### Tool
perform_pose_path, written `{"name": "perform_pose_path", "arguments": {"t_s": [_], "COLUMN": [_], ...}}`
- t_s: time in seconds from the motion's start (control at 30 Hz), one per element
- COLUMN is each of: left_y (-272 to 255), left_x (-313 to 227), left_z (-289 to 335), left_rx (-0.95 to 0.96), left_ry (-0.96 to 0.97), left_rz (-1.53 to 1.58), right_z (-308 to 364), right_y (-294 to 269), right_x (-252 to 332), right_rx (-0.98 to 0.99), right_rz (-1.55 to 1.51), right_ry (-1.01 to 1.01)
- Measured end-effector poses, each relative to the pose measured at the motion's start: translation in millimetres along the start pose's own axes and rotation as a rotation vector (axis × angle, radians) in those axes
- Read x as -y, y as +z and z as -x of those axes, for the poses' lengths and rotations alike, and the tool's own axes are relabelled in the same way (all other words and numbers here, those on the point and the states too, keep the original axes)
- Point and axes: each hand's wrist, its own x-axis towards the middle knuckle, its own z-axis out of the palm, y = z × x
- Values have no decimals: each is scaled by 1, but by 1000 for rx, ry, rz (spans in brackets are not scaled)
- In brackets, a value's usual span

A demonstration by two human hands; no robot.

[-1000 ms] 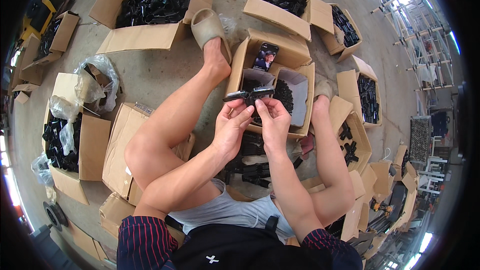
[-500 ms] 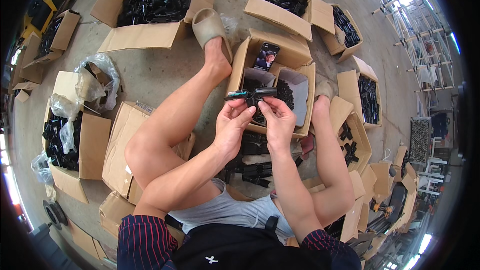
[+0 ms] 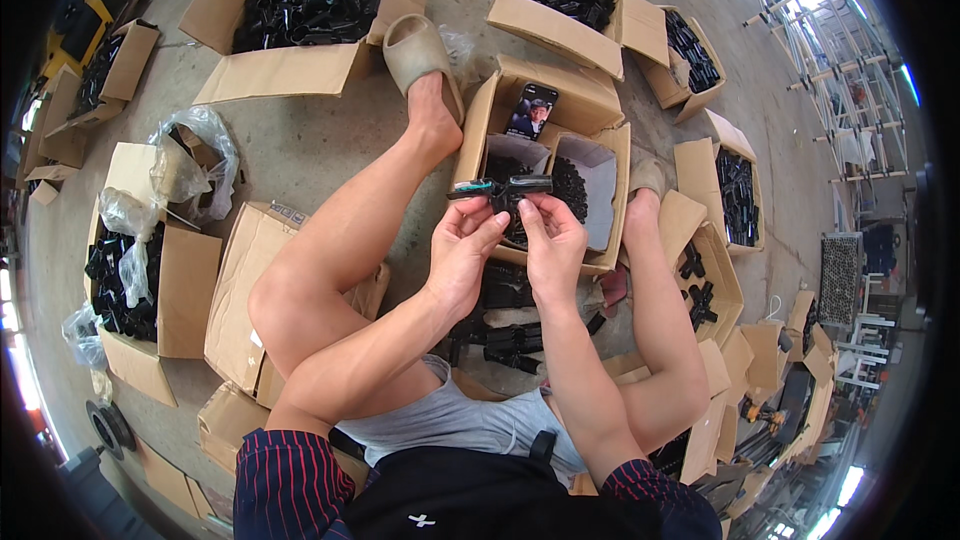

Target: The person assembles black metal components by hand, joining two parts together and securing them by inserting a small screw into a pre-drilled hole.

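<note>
Over the cardboard box (image 3: 477,125) between my legs, my left hand (image 3: 460,265) and my right hand (image 3: 555,250) pinch a black pipe joint (image 3: 528,183) together. The joint is shiny and spreads out to both sides; a strip of teal shows on its left half. Each hand grips it low with thumb and fingertips. Whether a small part sits between the fingers cannot be made out. Inside the box are two compartments with small dark parts (image 3: 570,190). A phone (image 3: 532,112) with a lit screen leans at the box's far side.
Black joints (image 3: 512,340) lie on the floor below my hands. Open boxes of black tubular parts surround me: far left (image 3: 280,75), far right (image 3: 555,35), right (image 3: 690,155) and left (image 3: 190,290). Plastic bags (image 3: 180,175) hang over the left one. Metal racks (image 3: 820,60) stand farther right.
Hardly anything differs. Both hands keep the pipe joint in the same place, and the right hand has shifted very slightly.
</note>
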Motion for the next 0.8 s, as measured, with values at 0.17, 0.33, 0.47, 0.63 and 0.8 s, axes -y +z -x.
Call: {"name": "perform_pose_path", "arguments": {"t_s": [0.17,0.33,0.47,0.63,0.8], "left_y": [1,1,0,-2,1], "left_x": [-1,0,1,6,2], "left_z": [0,1,1,0,1], "left_rx": [-5,-4,12,4,-1], "left_ry": [-10,-10,1,-4,11], "left_rz": [-4,-1,-7,-13,-3], "right_z": [-1,1,4,5,3], "right_y": [1,0,-2,4,1], "right_x": [2,0,5,5,-5], "right_rx": [2,-8,-31,-35,-45], "right_rz": [19,87,309,221,159], "right_ry": [-12,-54,-65,-86,-80]}}
